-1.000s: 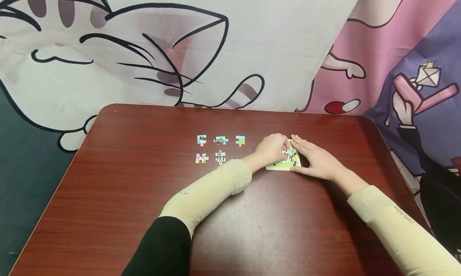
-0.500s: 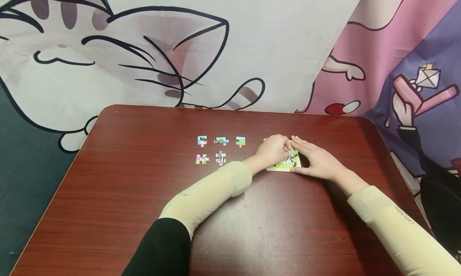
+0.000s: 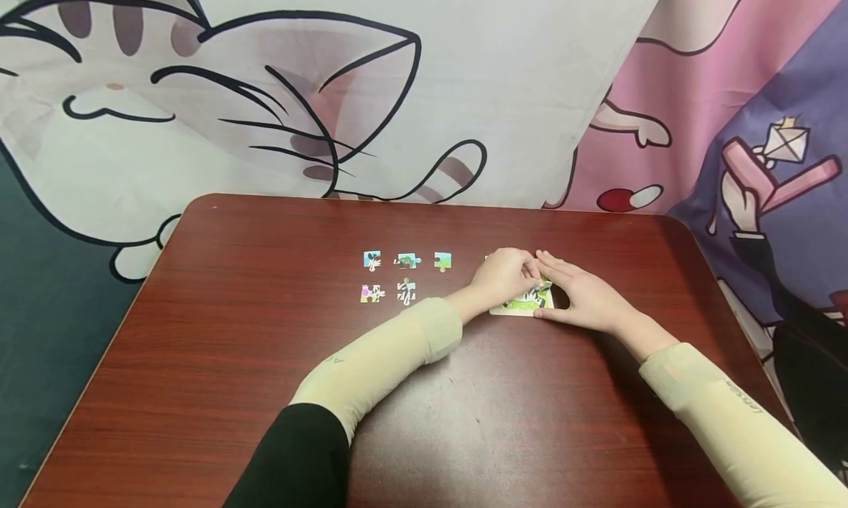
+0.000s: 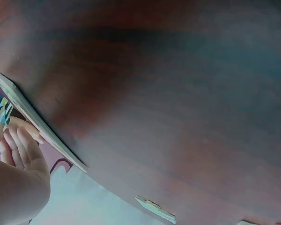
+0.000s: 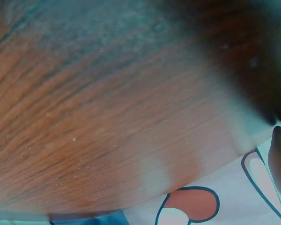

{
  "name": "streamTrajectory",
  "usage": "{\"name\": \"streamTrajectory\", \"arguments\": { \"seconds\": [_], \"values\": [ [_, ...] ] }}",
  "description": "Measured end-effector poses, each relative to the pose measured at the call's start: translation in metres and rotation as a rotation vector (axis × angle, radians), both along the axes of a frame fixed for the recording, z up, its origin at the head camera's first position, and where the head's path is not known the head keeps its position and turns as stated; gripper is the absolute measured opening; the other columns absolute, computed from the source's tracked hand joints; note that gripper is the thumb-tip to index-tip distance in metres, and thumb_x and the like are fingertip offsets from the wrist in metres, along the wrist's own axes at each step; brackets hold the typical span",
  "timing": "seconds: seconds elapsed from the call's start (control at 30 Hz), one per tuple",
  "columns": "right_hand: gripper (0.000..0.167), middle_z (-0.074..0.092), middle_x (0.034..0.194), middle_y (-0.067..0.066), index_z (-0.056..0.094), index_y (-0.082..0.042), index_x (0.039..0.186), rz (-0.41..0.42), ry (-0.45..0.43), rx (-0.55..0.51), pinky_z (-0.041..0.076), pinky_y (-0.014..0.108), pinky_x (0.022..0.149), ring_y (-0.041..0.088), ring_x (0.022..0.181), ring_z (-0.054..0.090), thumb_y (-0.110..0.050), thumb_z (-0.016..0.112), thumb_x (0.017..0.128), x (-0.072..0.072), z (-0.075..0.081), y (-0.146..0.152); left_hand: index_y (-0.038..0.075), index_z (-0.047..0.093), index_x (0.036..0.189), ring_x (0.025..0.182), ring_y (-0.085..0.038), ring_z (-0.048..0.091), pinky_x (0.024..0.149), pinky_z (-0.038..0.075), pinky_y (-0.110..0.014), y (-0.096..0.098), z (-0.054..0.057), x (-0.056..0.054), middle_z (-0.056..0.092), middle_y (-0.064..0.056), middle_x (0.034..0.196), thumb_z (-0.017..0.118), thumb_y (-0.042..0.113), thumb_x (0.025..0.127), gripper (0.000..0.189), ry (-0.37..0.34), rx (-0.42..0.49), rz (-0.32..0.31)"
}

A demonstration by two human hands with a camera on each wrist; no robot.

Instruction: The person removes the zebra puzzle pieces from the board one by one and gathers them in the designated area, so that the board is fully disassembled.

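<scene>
In the head view my left hand [image 3: 505, 276] is over a small puzzle board [image 3: 523, 305] with a white edge and a green picture. Its fingers pinch a puzzle piece [image 4: 3, 111], seen in the left wrist view as blue, green and black-striped; the hand covers the board's upper left. My right hand [image 3: 588, 294] rests at the board's right side, fingers extended to its far corner and thumb at its near edge. Left of the board lie several loose pieces, among them a green one [image 3: 442, 261], a pink-and-white one [image 3: 372, 293] and a striped one [image 3: 406, 291].
A reddish-brown wooden table [image 3: 464, 420] carries everything. Behind it hangs a white cloth [image 3: 530, 88] with a cat drawing, and a pink and purple cloth [image 3: 748, 73] hangs at the right.
My left fingers have shifted slightly toward the board's right side, and a blue-green piece shows at their tips. The right hand and the loose pieces stay in place.
</scene>
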State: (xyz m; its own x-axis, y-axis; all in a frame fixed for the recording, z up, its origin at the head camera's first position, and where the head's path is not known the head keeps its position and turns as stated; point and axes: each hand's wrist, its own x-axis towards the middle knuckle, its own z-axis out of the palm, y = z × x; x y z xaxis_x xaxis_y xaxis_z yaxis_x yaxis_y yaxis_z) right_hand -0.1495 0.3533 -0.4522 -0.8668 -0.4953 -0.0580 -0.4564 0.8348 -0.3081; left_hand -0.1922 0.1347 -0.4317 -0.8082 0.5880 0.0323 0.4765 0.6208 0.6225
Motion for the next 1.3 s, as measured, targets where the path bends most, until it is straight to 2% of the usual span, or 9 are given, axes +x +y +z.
{"name": "streamTrajectory", "arguments": {
  "seconds": [0.17,0.33,0.47,0.73,1.3],
  "values": [
    [0.096,0.034,0.172,0.018,0.040,-0.005,0.162,0.006,-0.002,0.011,0.035,0.062,0.124,0.044,0.156,0.038,-0.047,0.085,0.088,-0.001,0.001,0.000,0.017,0.080,0.095,0.082,-0.003,0.067,0.072,0.046,-0.011,-0.009,0.003,0.000,0.079,0.006,0.092,0.078,0.020,0.095,0.004,-0.047,0.020,-0.002],
    [0.099,0.033,0.172,0.019,0.038,-0.001,0.162,0.003,-0.015,0.016,0.033,0.061,0.125,0.042,0.157,0.037,-0.046,0.085,0.088,-0.001,0.004,-0.001,0.016,0.080,0.092,0.080,-0.002,0.067,0.073,0.048,-0.011,-0.022,0.008,-0.002,0.080,0.005,0.090,0.078,0.018,0.092,0.003,-0.060,0.035,-0.021],
    [0.100,0.032,0.173,0.019,0.037,0.000,0.163,-0.008,-0.037,0.026,0.032,0.060,0.126,0.041,0.158,0.035,-0.047,0.084,0.088,0.000,0.005,-0.001,0.013,0.081,0.095,0.084,-0.006,0.071,0.077,0.051,-0.013,-0.033,0.010,-0.002,0.081,0.002,0.091,0.079,0.016,0.093,0.004,-0.079,0.061,-0.040],
    [0.100,0.030,0.174,0.018,0.036,-0.002,0.164,-0.020,-0.071,0.042,0.032,0.061,0.126,0.041,0.159,0.034,-0.051,0.082,0.089,0.003,0.006,-0.003,0.007,0.081,0.093,0.085,-0.013,0.074,0.074,0.052,-0.012,-0.056,0.010,-0.005,0.081,-0.005,0.090,0.079,0.010,0.092,0.004,-0.150,0.119,-0.086],
    [0.101,0.027,0.176,0.016,0.034,-0.004,0.165,-0.022,-0.064,0.054,0.031,0.060,0.127,0.039,0.161,0.031,-0.051,0.082,0.090,0.001,0.005,-0.003,0.007,0.082,0.089,0.078,-0.012,0.073,0.071,0.053,-0.015,-0.115,0.011,-0.017,0.082,-0.007,0.087,0.082,0.012,0.091,0.005,-0.223,0.078,-0.088]
  ]
}}
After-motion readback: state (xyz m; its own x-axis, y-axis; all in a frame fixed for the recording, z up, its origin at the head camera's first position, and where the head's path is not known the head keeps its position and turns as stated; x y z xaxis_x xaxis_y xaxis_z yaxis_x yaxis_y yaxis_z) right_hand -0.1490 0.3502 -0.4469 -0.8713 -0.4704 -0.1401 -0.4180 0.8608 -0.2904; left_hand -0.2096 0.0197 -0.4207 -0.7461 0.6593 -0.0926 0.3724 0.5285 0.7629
